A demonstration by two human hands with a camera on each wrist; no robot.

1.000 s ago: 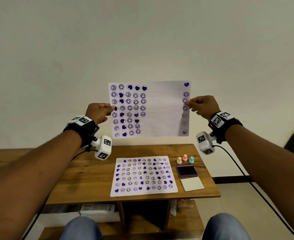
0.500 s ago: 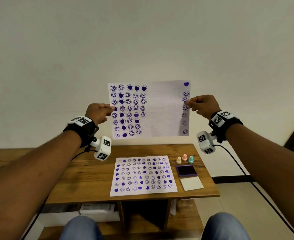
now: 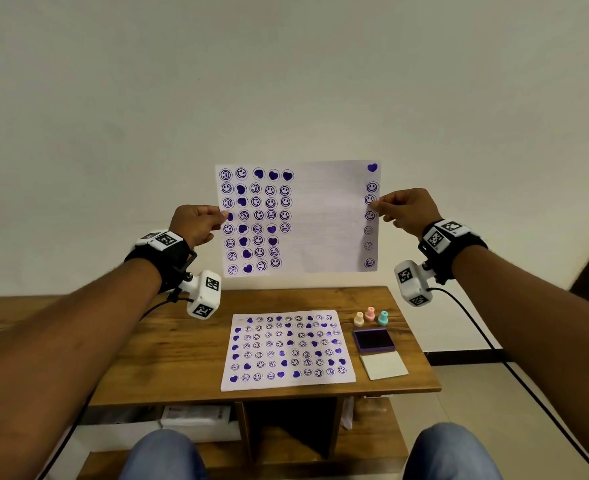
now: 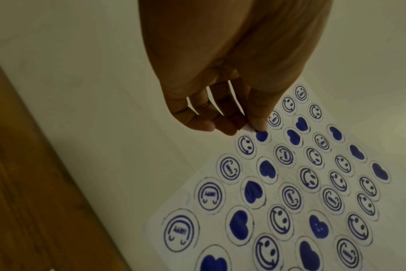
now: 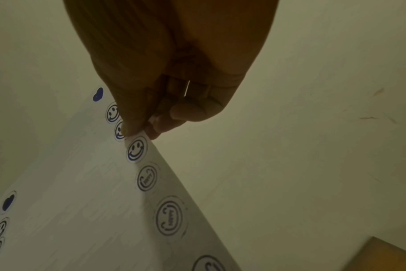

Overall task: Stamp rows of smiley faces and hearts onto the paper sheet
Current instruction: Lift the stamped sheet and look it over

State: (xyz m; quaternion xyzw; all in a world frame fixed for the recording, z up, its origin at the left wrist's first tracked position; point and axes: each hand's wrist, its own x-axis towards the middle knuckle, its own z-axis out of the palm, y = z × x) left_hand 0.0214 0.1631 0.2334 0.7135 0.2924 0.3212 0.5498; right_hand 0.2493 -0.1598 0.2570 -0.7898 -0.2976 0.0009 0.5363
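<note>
I hold a white paper sheet (image 3: pixel 324 220) upright in the air in front of the wall. Blue smileys and hearts fill its left part and one column at its right edge; the middle is blank. My left hand (image 3: pixel 196 223) pinches the sheet's left edge (image 4: pixel 250 128) between thumb and fingers. My right hand (image 3: pixel 404 211) pinches the right edge (image 5: pixel 139 133) the same way. A second sheet (image 3: pixel 288 349), fully stamped, lies flat on the wooden table (image 3: pixel 182 358) below. Three small stamps, cream (image 3: pixel 358 319), pink (image 3: pixel 369 313) and teal (image 3: pixel 383 317), stand at the table's back right.
A purple ink pad (image 3: pixel 373 340) lies open in front of the stamps, with a white pad (image 3: pixel 384 365) nearer the table's front edge. A shelf under the table holds boxes (image 3: pixel 196 415). My knees (image 3: pixel 168 455) are below the table's front.
The held sheet and both hands have stayed almost still, with only a slight drift of the view.
</note>
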